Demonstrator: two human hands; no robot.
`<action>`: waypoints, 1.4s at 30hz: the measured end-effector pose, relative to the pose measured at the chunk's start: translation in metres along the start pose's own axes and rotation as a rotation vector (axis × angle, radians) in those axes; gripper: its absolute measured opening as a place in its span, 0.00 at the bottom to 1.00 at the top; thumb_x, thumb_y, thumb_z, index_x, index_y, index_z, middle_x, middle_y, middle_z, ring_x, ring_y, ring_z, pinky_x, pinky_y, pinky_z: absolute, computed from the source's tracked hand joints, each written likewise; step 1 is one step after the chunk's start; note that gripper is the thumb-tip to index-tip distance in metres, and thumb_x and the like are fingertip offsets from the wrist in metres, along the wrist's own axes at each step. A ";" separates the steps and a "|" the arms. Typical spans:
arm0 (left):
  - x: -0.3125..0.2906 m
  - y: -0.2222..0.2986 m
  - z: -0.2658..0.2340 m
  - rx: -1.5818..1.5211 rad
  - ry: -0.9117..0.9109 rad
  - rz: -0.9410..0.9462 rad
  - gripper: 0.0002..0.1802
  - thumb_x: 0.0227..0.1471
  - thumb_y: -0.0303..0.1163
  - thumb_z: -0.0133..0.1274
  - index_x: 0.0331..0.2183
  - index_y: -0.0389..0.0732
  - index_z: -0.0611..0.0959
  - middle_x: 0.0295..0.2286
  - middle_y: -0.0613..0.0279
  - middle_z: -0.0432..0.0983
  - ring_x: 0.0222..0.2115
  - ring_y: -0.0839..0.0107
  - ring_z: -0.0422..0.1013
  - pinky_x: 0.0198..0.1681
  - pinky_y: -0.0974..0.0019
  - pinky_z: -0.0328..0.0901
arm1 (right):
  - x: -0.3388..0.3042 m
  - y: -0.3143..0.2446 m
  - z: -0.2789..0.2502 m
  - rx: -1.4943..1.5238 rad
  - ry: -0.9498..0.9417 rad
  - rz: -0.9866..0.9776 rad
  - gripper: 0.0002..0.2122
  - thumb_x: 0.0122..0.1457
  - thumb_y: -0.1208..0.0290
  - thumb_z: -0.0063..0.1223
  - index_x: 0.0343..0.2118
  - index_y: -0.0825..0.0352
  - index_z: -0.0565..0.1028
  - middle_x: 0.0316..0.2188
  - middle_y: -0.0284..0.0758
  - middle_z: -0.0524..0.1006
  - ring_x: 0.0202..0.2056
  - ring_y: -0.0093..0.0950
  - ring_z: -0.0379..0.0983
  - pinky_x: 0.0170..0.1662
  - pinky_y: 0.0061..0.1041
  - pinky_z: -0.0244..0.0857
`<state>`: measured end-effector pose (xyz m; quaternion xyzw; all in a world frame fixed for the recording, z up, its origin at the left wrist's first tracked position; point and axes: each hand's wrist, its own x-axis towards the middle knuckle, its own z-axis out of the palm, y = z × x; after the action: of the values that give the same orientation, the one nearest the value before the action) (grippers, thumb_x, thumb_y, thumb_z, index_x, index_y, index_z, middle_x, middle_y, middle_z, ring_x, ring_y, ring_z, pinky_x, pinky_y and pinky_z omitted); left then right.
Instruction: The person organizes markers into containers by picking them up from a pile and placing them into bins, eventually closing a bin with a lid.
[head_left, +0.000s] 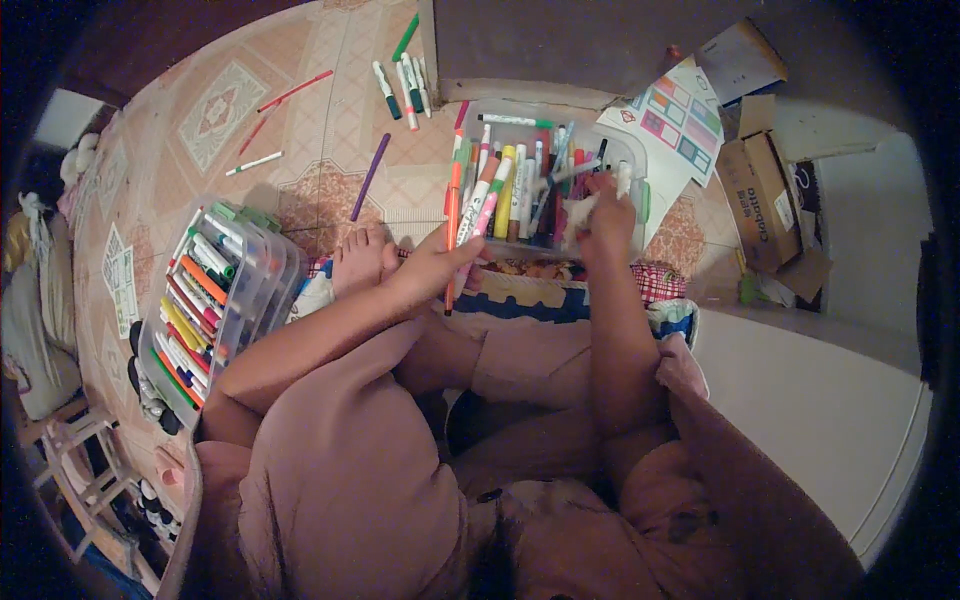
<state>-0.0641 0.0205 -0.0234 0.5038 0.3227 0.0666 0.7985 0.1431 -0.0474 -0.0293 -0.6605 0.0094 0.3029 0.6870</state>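
Note:
My left hand point(430, 268) is closed around a small bunch of markers point(475, 215), held upright with orange, white and pink barrels showing. Beside it sits a clear plastic bin point(640, 160) holding many markers and pens in mixed colours. Over the bin's right part, my right hand point(608, 215) reaches in with its fingers bent together. A white marker point(624, 178) shows by those fingers, and a pale, blurred thing point(578, 213) lies beside the palm. What the right fingers grip is partly hidden.
A second clear box point(285, 265) full of markers stands at the left. Loose markers point(410, 85) and a purple pen point(371, 178) lie on the tiled floor point(320, 120). Printed sheets point(668, 120) and an open cardboard box point(757, 205) are at the right, beside a white surface point(800, 400).

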 end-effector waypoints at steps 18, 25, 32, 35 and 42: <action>-0.003 0.008 0.003 0.051 -0.106 -0.082 0.17 0.49 0.37 0.47 0.40 0.39 0.69 0.29 0.62 0.72 0.21 0.77 0.69 0.22 0.74 0.66 | -0.061 0.022 0.030 0.232 -0.370 0.196 0.12 0.56 0.64 0.38 0.36 0.68 0.64 0.24 0.35 0.68 0.24 0.26 0.67 0.27 0.25 0.65; -0.006 0.014 -0.003 0.237 -0.019 -0.197 0.14 0.50 0.41 0.43 0.31 0.40 0.67 0.20 0.65 0.68 0.15 0.80 0.63 0.13 0.75 0.60 | -0.043 0.015 0.019 0.217 -0.192 0.060 0.11 0.56 0.63 0.38 0.35 0.66 0.64 0.21 0.31 0.66 0.22 0.22 0.64 0.25 0.21 0.62; -0.005 0.008 0.002 0.065 0.048 -0.168 0.15 0.51 0.44 0.40 0.33 0.42 0.68 0.14 0.72 0.56 0.10 0.83 0.51 0.10 0.78 0.47 | 0.002 0.002 -0.002 0.130 -0.086 -0.063 0.15 0.56 0.57 0.38 0.31 0.67 0.65 0.19 0.30 0.66 0.18 0.21 0.62 0.19 0.19 0.58; -0.004 0.003 -0.003 0.041 0.039 -0.177 0.17 0.52 0.45 0.40 0.36 0.43 0.71 0.14 0.73 0.59 0.09 0.84 0.54 0.08 0.79 0.48 | -0.013 -0.021 0.002 -0.033 -0.076 0.070 0.19 0.54 0.52 0.38 0.31 0.67 0.67 0.18 0.31 0.66 0.17 0.21 0.62 0.16 0.21 0.59; -0.005 0.003 -0.008 -0.059 -0.002 -0.167 0.18 0.52 0.45 0.39 0.38 0.43 0.71 0.15 0.74 0.59 0.11 0.84 0.54 0.12 0.79 0.50 | 0.009 -0.007 -0.009 -0.068 -0.184 0.020 0.21 0.55 0.51 0.36 0.34 0.70 0.68 0.21 0.33 0.68 0.18 0.24 0.66 0.20 0.24 0.63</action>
<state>-0.0719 0.0261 -0.0213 0.4516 0.3607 0.0089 0.8160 0.1570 -0.0516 -0.0279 -0.6528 -0.0572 0.3693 0.6589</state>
